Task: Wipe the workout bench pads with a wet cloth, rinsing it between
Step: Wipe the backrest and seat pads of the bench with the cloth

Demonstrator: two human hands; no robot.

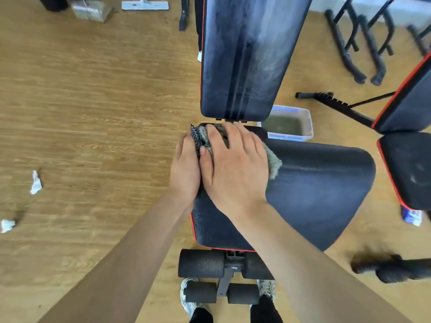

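Wood-look floor runs under a bench, seen from the head camera. Its back pad rises at the far side, streaked pale. Its seat pad lies near, dark with red piping.

The cloth lies at the seat's far left corner, just below the back pad's hinge. Most of it is under the right hand, which presses flat with straight, slightly spread fingers. A grey fringe sticks out on the right and a patterned edge on the left.

The left hand lies along the seat's left edge and touches that patterned edge. Its fingers are straight and close together, and its thumb is hidden.

The cloth looks soft, limp and light. When wet it should cling and bunch, so a flat palm on its middle suits wiping, and a gathered fistful suits lifting. The padding likely gives a little and turns slick when damp.

A clear tub stands on the floor just right of the hinge. It holds murky greenish water, within easy reach for rinsing. A clear container sits far left, too blurred to show what it holds.
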